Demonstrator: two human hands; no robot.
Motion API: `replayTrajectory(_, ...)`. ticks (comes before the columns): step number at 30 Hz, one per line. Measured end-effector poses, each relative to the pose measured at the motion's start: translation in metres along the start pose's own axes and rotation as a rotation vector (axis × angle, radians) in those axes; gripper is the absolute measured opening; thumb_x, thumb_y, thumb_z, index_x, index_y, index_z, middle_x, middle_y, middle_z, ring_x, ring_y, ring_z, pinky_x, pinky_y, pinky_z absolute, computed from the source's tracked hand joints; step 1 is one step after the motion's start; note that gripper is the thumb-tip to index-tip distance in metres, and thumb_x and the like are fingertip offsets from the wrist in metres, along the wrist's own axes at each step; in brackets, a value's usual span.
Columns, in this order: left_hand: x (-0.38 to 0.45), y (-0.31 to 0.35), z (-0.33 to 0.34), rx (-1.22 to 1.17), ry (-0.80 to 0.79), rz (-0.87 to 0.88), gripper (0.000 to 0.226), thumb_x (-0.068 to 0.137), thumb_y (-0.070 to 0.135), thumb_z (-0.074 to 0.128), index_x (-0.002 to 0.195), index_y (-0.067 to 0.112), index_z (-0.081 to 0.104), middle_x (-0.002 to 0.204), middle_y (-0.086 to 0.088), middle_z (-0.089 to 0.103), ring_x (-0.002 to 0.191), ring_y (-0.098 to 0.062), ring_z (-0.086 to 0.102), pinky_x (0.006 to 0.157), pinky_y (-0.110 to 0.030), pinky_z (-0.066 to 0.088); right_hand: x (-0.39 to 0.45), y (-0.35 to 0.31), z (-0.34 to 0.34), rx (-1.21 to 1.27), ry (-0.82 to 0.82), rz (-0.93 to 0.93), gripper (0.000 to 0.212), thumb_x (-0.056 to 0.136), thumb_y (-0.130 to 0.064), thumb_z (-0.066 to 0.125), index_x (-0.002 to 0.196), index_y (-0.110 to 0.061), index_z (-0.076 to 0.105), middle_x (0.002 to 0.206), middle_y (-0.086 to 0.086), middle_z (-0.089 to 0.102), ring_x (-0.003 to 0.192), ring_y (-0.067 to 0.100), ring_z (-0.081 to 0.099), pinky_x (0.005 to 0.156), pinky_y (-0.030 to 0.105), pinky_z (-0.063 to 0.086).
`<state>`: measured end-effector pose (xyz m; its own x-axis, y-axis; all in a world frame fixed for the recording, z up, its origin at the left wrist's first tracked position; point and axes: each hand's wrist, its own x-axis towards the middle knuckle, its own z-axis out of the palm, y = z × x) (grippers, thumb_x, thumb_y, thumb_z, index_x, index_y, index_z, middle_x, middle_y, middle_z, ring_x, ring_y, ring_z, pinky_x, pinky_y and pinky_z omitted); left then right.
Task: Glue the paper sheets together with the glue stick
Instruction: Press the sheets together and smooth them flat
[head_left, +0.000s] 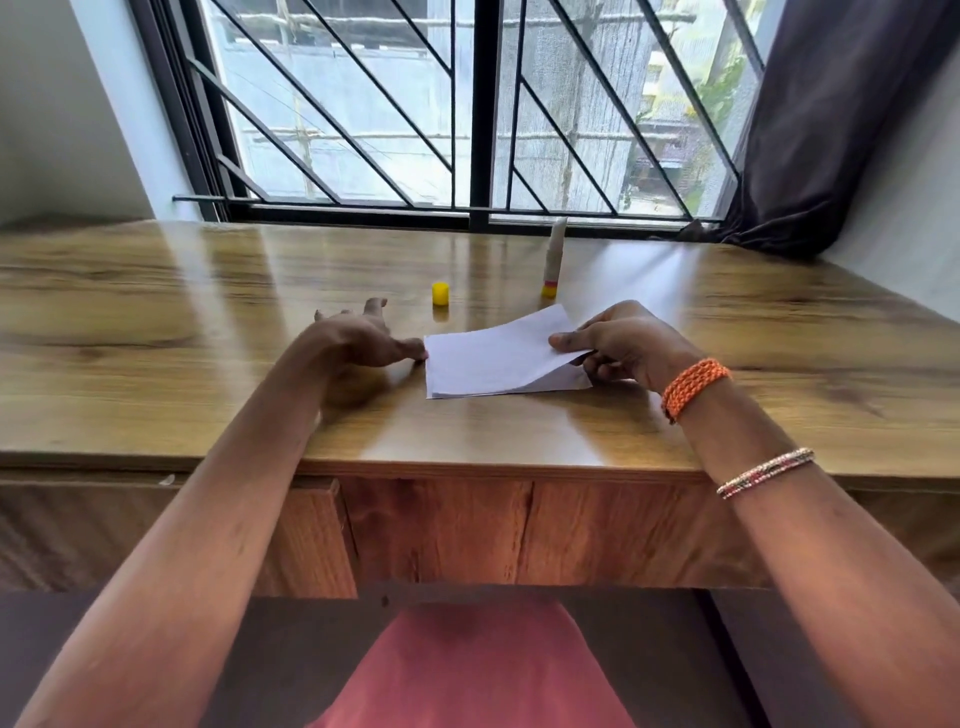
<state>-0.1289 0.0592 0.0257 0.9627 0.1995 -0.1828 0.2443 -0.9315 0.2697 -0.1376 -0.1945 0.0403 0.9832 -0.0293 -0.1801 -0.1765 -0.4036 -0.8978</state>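
A small stack of white paper sheets (493, 358) lies on the wooden desk (208, 332) in front of me. My right hand (623, 340) pinches the right edge of the top sheet between thumb and fingers and lifts it off the sheets below. My left hand (363, 338) rests on the desk with fingers spread, its thumb tip touching the stack's left edge. The uncapped glue stick (553, 260) stands upright behind the paper, white with a yellow base. Its yellow cap (440, 293) sits apart to the left.
A barred window (467, 104) runs along the desk's far edge, with a dark curtain (841, 119) at the right. The desk's front edge (493, 467) is close to me, with my lap below it.
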Motion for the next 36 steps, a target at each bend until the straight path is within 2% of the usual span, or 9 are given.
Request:
replayTrajectory(2, 0.001, 0.0, -0.003, -0.082, -0.048, 0.001, 0.099, 0.081, 0.06, 0.054, 0.15, 0.021, -0.006, 0.157, -0.016, 0.011, 0.144, -0.033, 0.011, 0.118, -0.047, 0.01, 0.001, 0.001, -0.001, 0.025, -0.008, 0.01, 0.018, 0.077, -0.011, 0.078, 0.083, -0.002, 0.065, 0.04, 0.0, 0.058, 0.032, 0.005, 0.05, 0.036, 0.014, 0.042)
replayTrajectory(4, 0.0, -0.001, -0.005, -0.162, -0.086, 0.001, 0.097, 0.082, 0.053, 0.058, 0.15, 0.024, -0.005, 0.158, -0.015, 0.009, 0.143, -0.034, 0.014, 0.117, -0.045, 0.017, 0.001, 0.001, -0.003, 0.043, -0.015, 0.015, 0.018, 0.076, -0.01, 0.078, 0.084, -0.001, 0.065, 0.049, 0.004, 0.06, 0.036, 0.008, 0.051, 0.038, 0.016, 0.044)
replayTrajectory(8, 0.001, -0.001, -0.003, -0.182, -0.084, 0.049, 0.092, 0.085, 0.046, 0.059, 0.15, 0.024, -0.002, 0.158, -0.01, 0.008, 0.143, -0.032, 0.013, 0.114, -0.043, 0.019, 0.0, 0.001, -0.003, 0.046, -0.03, 0.011, 0.018, 0.077, -0.01, 0.078, 0.085, 0.0, 0.064, 0.06, 0.007, 0.06, 0.035, 0.007, 0.051, 0.039, 0.016, 0.046)
replayTrajectory(14, 0.004, -0.013, -0.006, -0.052, -0.07, 0.073, 0.093, 0.078, 0.061, 0.055, 0.15, 0.026, 0.006, 0.158, -0.014, 0.006, 0.144, -0.032, 0.012, 0.116, -0.042, 0.018, 0.004, -0.002, 0.004, 0.032, -0.043, -0.01, 0.016, 0.077, -0.009, 0.078, 0.08, -0.002, 0.063, 0.052, 0.006, 0.057, 0.03, 0.006, 0.049, 0.036, 0.015, 0.042)
replayTrajectory(20, 0.004, -0.012, -0.006, -0.074, -0.078, 0.092, 0.092, 0.077, 0.063, 0.055, 0.149, 0.028, 0.01, 0.157, -0.014, 0.007, 0.144, -0.032, 0.013, 0.114, -0.042, 0.019, 0.002, -0.002, 0.004, 0.064, -0.03, -0.008, 0.026, 0.078, -0.007, 0.076, 0.099, 0.002, 0.064, 0.061, 0.009, 0.057, 0.029, 0.004, 0.05, 0.035, 0.013, 0.041)
replayTrajectory(25, 0.006, -0.02, -0.003, -0.186, -0.024, 0.128, 0.075, 0.083, 0.051, 0.059, 0.146, 0.029, 0.025, 0.155, -0.013, 0.017, 0.141, -0.031, 0.021, 0.115, -0.038, 0.022, 0.003, -0.002, 0.007, 0.052, -0.035, -0.013, 0.021, 0.078, -0.008, 0.076, 0.093, 0.001, 0.064, 0.062, 0.009, 0.058, 0.03, 0.004, 0.051, 0.036, 0.013, 0.041)
replayTrajectory(30, 0.005, -0.021, 0.0, -0.183, 0.028, 0.123, 0.071, 0.083, 0.053, 0.058, 0.143, 0.029, 0.031, 0.153, -0.013, 0.023, 0.139, -0.031, 0.025, 0.114, -0.042, 0.025, 0.001, -0.001, 0.005, 0.04, -0.035, -0.023, 0.016, 0.078, -0.009, 0.076, 0.078, -0.003, 0.062, 0.061, 0.008, 0.058, 0.03, 0.004, 0.05, 0.036, 0.013, 0.043)
replayTrajectory(33, 0.003, -0.026, 0.005, -0.224, 0.093, 0.154, 0.06, 0.08, 0.053, 0.06, 0.133, 0.031, 0.044, 0.141, -0.013, 0.044, 0.129, -0.032, 0.041, 0.11, -0.048, 0.029, 0.001, -0.001, 0.005, 0.04, -0.037, -0.028, 0.016, 0.079, -0.009, 0.076, 0.076, -0.003, 0.061, 0.06, 0.008, 0.057, 0.03, 0.004, 0.05, 0.036, 0.013, 0.043)
replayTrajectory(36, -0.008, -0.025, 0.013, -0.383, 0.198, 0.331, 0.033, 0.087, 0.037, 0.055, 0.119, 0.031, 0.057, 0.123, -0.004, 0.06, 0.118, -0.025, 0.051, 0.108, -0.048, 0.032, -0.001, -0.001, 0.006, 0.045, -0.041, -0.03, 0.016, 0.079, -0.009, 0.076, 0.077, -0.003, 0.06, 0.062, 0.008, 0.057, 0.029, 0.003, 0.05, 0.035, 0.013, 0.043)
